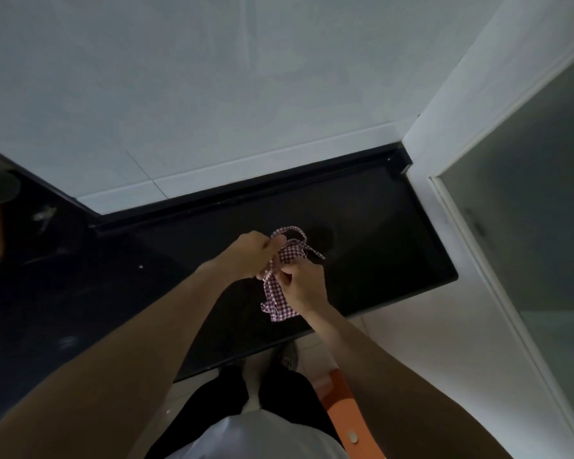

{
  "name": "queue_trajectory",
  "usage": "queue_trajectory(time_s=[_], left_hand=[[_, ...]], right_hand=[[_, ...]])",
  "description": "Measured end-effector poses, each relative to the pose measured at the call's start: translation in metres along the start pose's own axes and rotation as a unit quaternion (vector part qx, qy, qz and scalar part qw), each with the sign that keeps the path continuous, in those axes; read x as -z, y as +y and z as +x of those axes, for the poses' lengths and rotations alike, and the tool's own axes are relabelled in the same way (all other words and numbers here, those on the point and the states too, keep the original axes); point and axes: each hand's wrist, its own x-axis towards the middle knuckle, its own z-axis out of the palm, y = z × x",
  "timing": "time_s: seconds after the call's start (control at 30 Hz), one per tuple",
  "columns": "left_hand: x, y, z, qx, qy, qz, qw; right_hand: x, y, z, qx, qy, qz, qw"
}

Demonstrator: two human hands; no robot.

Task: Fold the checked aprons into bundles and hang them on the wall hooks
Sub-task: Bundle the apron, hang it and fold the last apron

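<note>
At frame centre, the left hand (251, 256) and right hand (304, 283) are pinching the checked apron (275, 293) — soft, light, limp; gripping bunched folds is holding best.

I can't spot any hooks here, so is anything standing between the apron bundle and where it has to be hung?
Cannot tell: no wall hook shows in this view. Both the left hand and right hand grip the checked apron above the black counter, facing bare white wall.
</note>
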Motion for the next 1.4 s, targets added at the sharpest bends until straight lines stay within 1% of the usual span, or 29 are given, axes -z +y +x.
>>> queue_trajectory(time_s=[0.07,0.1,0.17,0.23,0.27,0.37,0.4,0.43,0.47,0.5,0.57,0.6,0.63,0.67,0.73,0.77,0.83,0.9,0.97,1.0,1.03,1.07,1.1,1.13,1.2,1.23,1.27,1.3,1.4], left_hand=[[-0.002,0.001,-0.002,-0.016,-0.019,-0.021,0.999],[-0.005,-0.001,-0.002,-0.027,-0.011,-0.023,0.999],[-0.011,-0.005,-0.002,-0.038,0.024,-0.035,0.998],[-0.015,-0.009,-0.003,-0.046,0.045,-0.064,0.996],[-0.015,-0.011,-0.005,-0.051,0.042,-0.068,0.995],[-0.015,-0.013,-0.010,-0.079,0.009,-0.121,0.989],[-0.014,-0.012,-0.013,-0.087,0.011,-0.119,0.989],[-0.013,-0.010,-0.015,-0.097,0.031,-0.091,0.991],[-0.012,-0.011,-0.015,-0.110,0.058,-0.027,0.992],[-0.011,-0.011,-0.016,-0.126,0.069,0.032,0.989],[-0.010,-0.016,-0.018,-0.140,0.029,0.115,0.983],[-0.009,-0.020,-0.018,-0.141,0.006,0.141,0.980],[-0.009,-0.024,-0.018,-0.151,-0.001,0.165,0.975],[-0.009,-0.027,-0.018,-0.166,0.005,0.194,0.967],[-0.010,-0.030,-0.018,-0.201,0.033,0.273,0.940],[-0.010,-0.030,-0.019,-0.203,0.043,0.310,0.928],[-0.009,-0.031,-0.018,-0.171,0.049,0.371,0.911],[-0.004,-0.036,-0.021,-0.112,0.038,0.398,0.910],[0.006,-0.045,-0.027,-0.015,-0.023,0.357,0.934],[0.011,-0.048,-0.033,0.042,-0.069,0.339,0.937],[0.014,-0.050,-0.040,0.089,-0.107,0.332,0.933],[0.016,-0.052,-0.045,0.109,-0.120,0.340,0.926],[0.016,-0.052,-0.047,0.105,-0.106,0.354,0.923],[0.012,-0.053,-0.045,0.077,-0.065,0.360,0.927],[-0.001,-0.051,-0.040,-0.003,0.043,0.316,0.948],[-0.008,-0.050,-0.038,-0.048,0.075,0.278,0.956],[-0.016,-0.049,-0.034,-0.088,0.084,0.239,0.963],[-0.023,-0.049,-0.031,-0.110,0.079,0.203,0.970],[-0.034,-0.052,-0.026,-0.113,0.070,0.125,0.983]], right_hand=[[0.001,-0.001,0.001,-0.029,-0.044,0.058,0.997],[0.004,-0.003,0.001,-0.055,-0.073,0.102,0.991],[0.011,-0.007,0.000,-0.097,-0.131,0.198,0.967],[0.015,-0.006,-0.001,-0.103,-0.166,0.259,0.946],[0.017,-0.006,-0.002,-0.101,-0.172,0.270,0.942],[0.014,-0.006,-0.005,-0.108,-0.149,0.284,0.941],[0.012,-0.007,-0.005,-0.113,-0.145,0.287,0.940],[0.012,-0.009,-0.005,-0.112,-0.142,0.281,0.942],[0.012,-0.010,-0.005,-0.105,-0.137,0.270,0.947],[0.012,-0.011,-0.004,-0.097,-0.132,0.255,0.953],[0.013,-0.011,-0.002,-0.091,-0.131,0.234,0.959],[0.014,-0.011,-0.001,-0.094,-0.137,0.227,0.960],[0.015,-0.012,0.000,-0.100,-0.143,0.219,0.960],[0.015,-0.011,0.000,-0.101,-0.151,0.213,0.960],[0.014,-0.014,0.001,-0.101,-0.169,0.199,0.960],[0.015,-0.016,0.001,-0.105,-0.178,0.192,0.959],[0.015,-0.018,0.002,-0.114,-0.182,0.174,0.961],[0.018,-0.020,0.004,-0.124,-0.184,0.162,0.962],[0.022,-0.022,0.007,-0.128,-0.192,0.160,0.960],[0.023,-0.022,0.008,-0.125,-0.195,0.159,0.960],[0.024,-0.024,0.008,-0.124,-0.196,0.155,0.960],[0.024,-0.025,0.008,-0.124,-0.196,0.150,0.961],[0.024,-0.027,0.008,-0.127,-0.197,0.143,0.962],[0.022,-0.028,0.008,-0.130,-0.197,0.137,0.962],[0.020,-0.029,0.008,-0.133,-0.199,0.128,0.962],[0.019,-0.030,0.008,-0.137,-0.203,0.126,0.961],[0.019,-0.030,0.009,-0.142,-0.207,0.127,0.960],[0.020,-0.032,0.008,-0.149,-0.211,0.124,0.958],[0.020,-0.031,0.009,-0.145,-0.209,0.109,0.961]])
